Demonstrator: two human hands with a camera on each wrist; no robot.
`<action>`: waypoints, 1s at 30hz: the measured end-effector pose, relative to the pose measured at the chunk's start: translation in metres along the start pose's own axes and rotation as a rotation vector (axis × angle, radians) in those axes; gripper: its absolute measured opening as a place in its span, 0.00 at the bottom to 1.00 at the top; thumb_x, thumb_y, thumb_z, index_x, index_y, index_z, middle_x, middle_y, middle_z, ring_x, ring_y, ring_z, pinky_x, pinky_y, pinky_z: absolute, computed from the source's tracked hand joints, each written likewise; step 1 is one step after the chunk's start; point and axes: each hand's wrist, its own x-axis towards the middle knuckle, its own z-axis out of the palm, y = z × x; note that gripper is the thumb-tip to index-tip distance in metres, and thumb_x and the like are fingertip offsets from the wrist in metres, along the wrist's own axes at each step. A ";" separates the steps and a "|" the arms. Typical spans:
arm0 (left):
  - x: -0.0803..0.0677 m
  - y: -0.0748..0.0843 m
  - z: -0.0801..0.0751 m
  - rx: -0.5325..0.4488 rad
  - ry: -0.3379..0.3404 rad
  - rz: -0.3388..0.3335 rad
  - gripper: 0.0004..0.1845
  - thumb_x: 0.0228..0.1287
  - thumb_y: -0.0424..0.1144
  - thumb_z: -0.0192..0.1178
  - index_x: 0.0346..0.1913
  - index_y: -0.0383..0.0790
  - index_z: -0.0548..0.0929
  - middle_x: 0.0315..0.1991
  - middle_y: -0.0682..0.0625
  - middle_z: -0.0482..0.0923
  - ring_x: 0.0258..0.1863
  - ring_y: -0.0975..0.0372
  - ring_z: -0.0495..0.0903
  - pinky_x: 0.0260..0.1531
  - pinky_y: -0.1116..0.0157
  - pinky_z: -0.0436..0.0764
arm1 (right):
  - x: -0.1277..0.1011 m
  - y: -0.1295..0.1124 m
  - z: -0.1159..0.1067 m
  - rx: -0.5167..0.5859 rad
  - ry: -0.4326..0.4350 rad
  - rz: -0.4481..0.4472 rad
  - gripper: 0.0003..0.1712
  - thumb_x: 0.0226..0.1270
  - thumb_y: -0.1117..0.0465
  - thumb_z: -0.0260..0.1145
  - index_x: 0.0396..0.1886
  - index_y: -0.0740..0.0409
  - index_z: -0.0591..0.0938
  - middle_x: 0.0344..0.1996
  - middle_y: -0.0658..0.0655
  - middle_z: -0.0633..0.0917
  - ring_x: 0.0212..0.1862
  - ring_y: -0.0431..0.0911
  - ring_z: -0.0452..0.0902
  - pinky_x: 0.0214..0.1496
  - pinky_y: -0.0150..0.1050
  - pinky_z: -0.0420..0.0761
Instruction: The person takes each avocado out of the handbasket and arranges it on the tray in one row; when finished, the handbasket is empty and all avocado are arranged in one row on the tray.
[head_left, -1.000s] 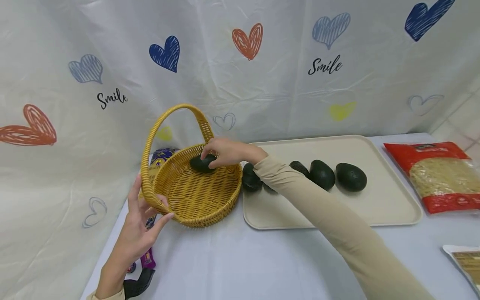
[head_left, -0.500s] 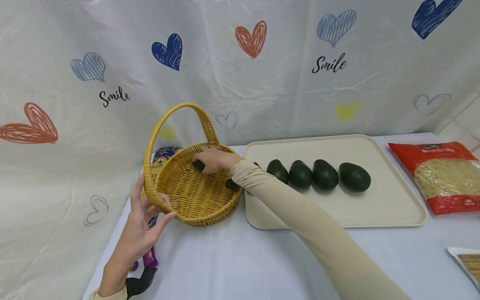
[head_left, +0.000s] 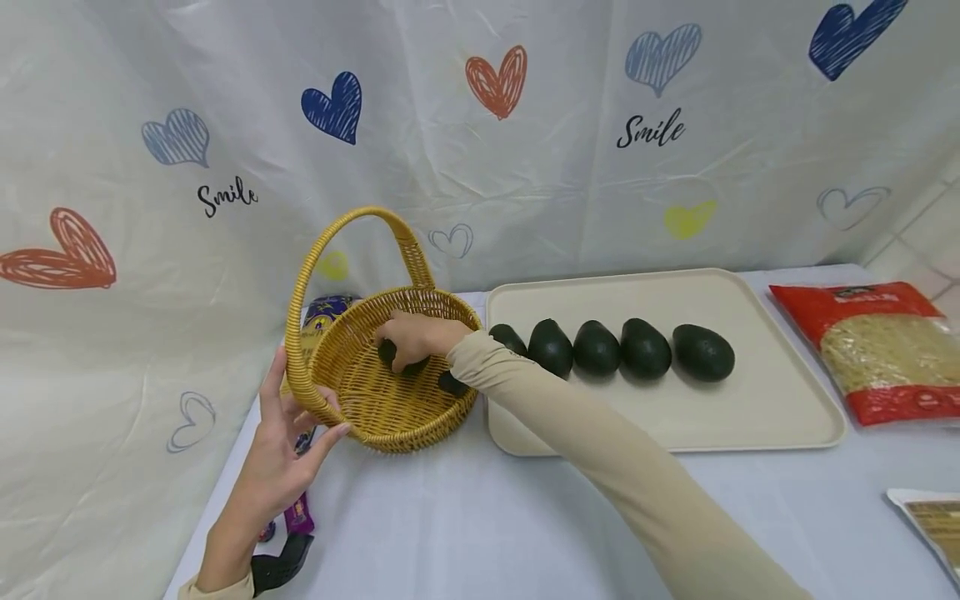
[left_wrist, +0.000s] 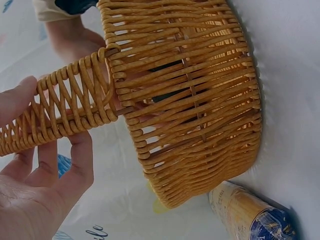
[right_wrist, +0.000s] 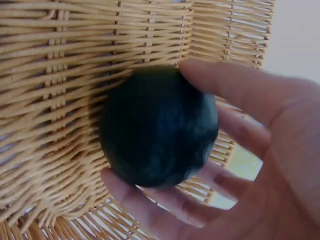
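Observation:
A yellow wicker basket [head_left: 375, 417] with a tall handle [head_left: 341, 225] stands on the table's left side. My right hand [head_left: 411, 340] reaches into it and grips a dark green avocado [right_wrist: 157, 125], held low against the woven floor. A second avocado [head_left: 452, 384] lies in the basket under my right sleeve. My left hand [head_left: 309, 406] pinches the near foot of the handle [left_wrist: 75, 105] between thumb and fingers. To the right, a beige tray [head_left: 780, 417] holds a row of several avocados [head_left: 645, 350].
A red bag of noodles [head_left: 877, 350] lies at the far right, and another packet [head_left: 933, 525] at the lower right edge. A blue and yellow packet [left_wrist: 250, 215] sits behind the basket, and a purple wrapper [head_left: 297, 517] by my left wrist. A heart-print curtain [head_left: 525, 167] backs the table.
My right hand has lowered the avocado from the basket's far rim down to its floor. My left hand has kept its hold on the handle's foot.

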 end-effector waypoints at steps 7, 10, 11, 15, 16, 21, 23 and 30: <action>-0.002 0.002 0.002 0.005 0.001 -0.041 0.71 0.43 0.05 0.68 0.83 0.36 0.33 0.44 0.52 0.79 0.47 0.69 0.82 0.58 0.77 0.78 | -0.010 -0.001 0.000 0.076 -0.094 0.027 0.33 0.71 0.57 0.72 0.74 0.54 0.76 0.66 0.58 0.79 0.57 0.46 0.78 0.46 0.39 0.85; -0.003 0.003 0.003 -0.008 0.001 -0.038 0.71 0.44 0.05 0.68 0.83 0.37 0.33 0.44 0.51 0.79 0.47 0.68 0.83 0.57 0.77 0.79 | -0.022 0.003 -0.006 0.160 -0.084 0.012 0.32 0.70 0.57 0.72 0.73 0.52 0.78 0.66 0.58 0.78 0.53 0.45 0.78 0.41 0.39 0.86; -0.003 0.002 0.004 -0.014 0.000 -0.034 0.71 0.44 0.05 0.68 0.83 0.36 0.33 0.43 0.50 0.79 0.46 0.68 0.83 0.57 0.77 0.79 | -0.028 0.005 -0.010 0.187 -0.072 -0.004 0.32 0.69 0.57 0.72 0.72 0.52 0.78 0.66 0.57 0.79 0.53 0.45 0.77 0.43 0.37 0.85; -0.002 0.000 0.005 -0.027 -0.002 -0.013 0.70 0.44 0.05 0.68 0.83 0.36 0.33 0.43 0.50 0.79 0.46 0.66 0.82 0.58 0.76 0.80 | -0.063 0.018 -0.030 0.347 0.002 -0.065 0.31 0.68 0.57 0.73 0.71 0.51 0.79 0.63 0.55 0.79 0.56 0.47 0.76 0.52 0.37 0.82; -0.002 -0.001 0.005 -0.032 -0.001 -0.003 0.70 0.44 0.04 0.68 0.83 0.35 0.33 0.43 0.50 0.79 0.46 0.67 0.82 0.58 0.76 0.80 | -0.074 0.023 -0.035 0.377 0.030 -0.076 0.32 0.67 0.57 0.73 0.71 0.51 0.79 0.61 0.55 0.79 0.57 0.47 0.75 0.52 0.37 0.81; -0.003 -0.001 0.002 -0.001 -0.012 -0.029 0.70 0.46 0.06 0.68 0.83 0.36 0.32 0.43 0.50 0.79 0.47 0.66 0.82 0.59 0.76 0.79 | -0.141 0.053 -0.055 0.463 0.184 -0.112 0.36 0.64 0.57 0.75 0.72 0.50 0.78 0.58 0.56 0.82 0.53 0.51 0.79 0.53 0.44 0.81; -0.003 0.001 0.002 0.011 -0.010 -0.036 0.70 0.46 0.06 0.68 0.83 0.36 0.32 0.44 0.52 0.79 0.48 0.67 0.82 0.58 0.76 0.79 | -0.172 0.067 -0.058 0.488 0.255 -0.072 0.36 0.63 0.56 0.75 0.72 0.48 0.78 0.58 0.56 0.83 0.52 0.52 0.79 0.54 0.47 0.81; -0.004 0.005 0.001 0.002 0.002 -0.026 0.72 0.42 0.04 0.68 0.83 0.36 0.32 0.44 0.54 0.78 0.48 0.70 0.82 0.56 0.76 0.81 | -0.280 0.119 -0.052 0.525 0.454 0.232 0.36 0.67 0.54 0.76 0.74 0.40 0.76 0.66 0.56 0.77 0.58 0.52 0.75 0.56 0.52 0.75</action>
